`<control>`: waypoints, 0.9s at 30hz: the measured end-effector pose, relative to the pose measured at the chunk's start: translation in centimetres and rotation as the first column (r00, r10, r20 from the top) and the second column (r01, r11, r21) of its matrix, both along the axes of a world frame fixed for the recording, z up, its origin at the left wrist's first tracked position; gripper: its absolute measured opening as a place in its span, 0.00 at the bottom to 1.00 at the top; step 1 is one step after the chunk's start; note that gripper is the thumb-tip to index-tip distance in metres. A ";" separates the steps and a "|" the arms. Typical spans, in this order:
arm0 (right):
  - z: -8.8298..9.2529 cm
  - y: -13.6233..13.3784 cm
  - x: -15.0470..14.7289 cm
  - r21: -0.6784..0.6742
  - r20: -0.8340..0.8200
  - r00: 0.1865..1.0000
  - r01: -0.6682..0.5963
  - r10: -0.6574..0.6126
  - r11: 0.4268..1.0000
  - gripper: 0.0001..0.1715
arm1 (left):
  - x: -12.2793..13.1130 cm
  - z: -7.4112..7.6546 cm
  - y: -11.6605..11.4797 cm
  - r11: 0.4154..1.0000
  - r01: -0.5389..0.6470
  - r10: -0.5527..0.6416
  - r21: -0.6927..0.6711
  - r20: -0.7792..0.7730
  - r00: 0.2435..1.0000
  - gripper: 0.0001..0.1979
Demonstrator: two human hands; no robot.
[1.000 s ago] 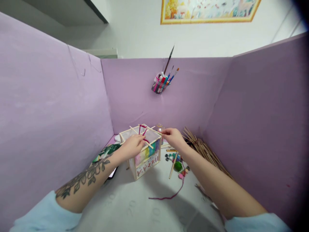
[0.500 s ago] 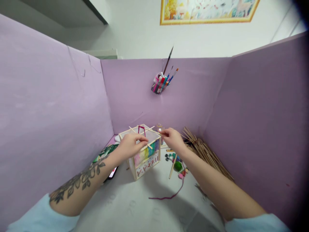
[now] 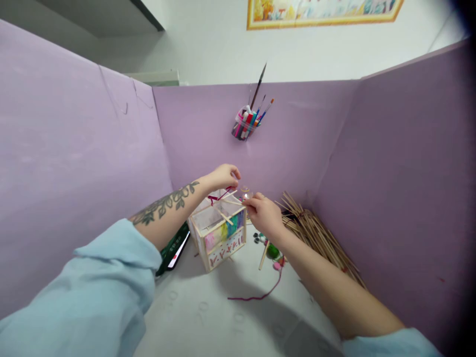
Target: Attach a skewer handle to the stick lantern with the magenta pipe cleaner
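A box-shaped frame of wooden sticks (image 3: 226,251) stands on the table, its sides covered with painted panels. Thin sticks (image 3: 225,216) cross over its open top. Above the far side of the frame, my left hand (image 3: 224,176) is closed on a dark red cord (image 3: 224,194) that stretches down to the crossing sticks. My right hand (image 3: 266,214), at the frame's right corner, pinches the end of a thin wooden stick (image 3: 234,202) lying across the top. The fingertips of both hands are partly hidden.
A bundle of sticks (image 3: 322,233) lies at the right. Beside the frame are a green ball (image 3: 272,252), small coloured pieces and a loose cord (image 3: 256,298). A phone (image 3: 179,251) lies at left. A cup of brushes (image 3: 244,124) hangs on the purple back panel (image 3: 197,129).
My left hand has moved from the near edge of the frame up and away to its far side, drawing the dark red cord to the right. My right hand has stayed at the corner.
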State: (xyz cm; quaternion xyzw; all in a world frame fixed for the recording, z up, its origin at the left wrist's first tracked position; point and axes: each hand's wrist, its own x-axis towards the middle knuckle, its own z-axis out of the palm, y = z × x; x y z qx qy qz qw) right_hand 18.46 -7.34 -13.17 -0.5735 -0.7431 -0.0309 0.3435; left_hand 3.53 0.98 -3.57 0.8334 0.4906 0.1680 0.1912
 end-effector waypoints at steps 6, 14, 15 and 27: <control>0.0 -0.2 0.5 0.017 0.042 0.998 0.047 -0.047 0.999 0.16 | 1.0 -2.3 2.8 0.995 -0.040 0.014 -0.092 -0.265 0.964 0.11; -1.0 1.9 1.8 -0.125 -0.237 0.972 -0.026 -0.005 0.992 0.16 | -0.4 -0.1 1.1 0.951 -0.094 0.132 0.295 -0.113 0.985 0.18; -1.2 2.3 2.0 -0.139 -0.256 0.967 -0.037 0.000 0.990 0.16 | -1.2 -0.4 0.1 0.926 -0.128 0.163 0.355 -0.071 0.984 0.22; -1.1 2.8 0.4 -0.216 -0.414 0.907 -0.181 0.077 0.960 0.15 | -5.4 -10.1 -5.4 0.947 0.020 0.048 0.320 -0.204 0.978 0.22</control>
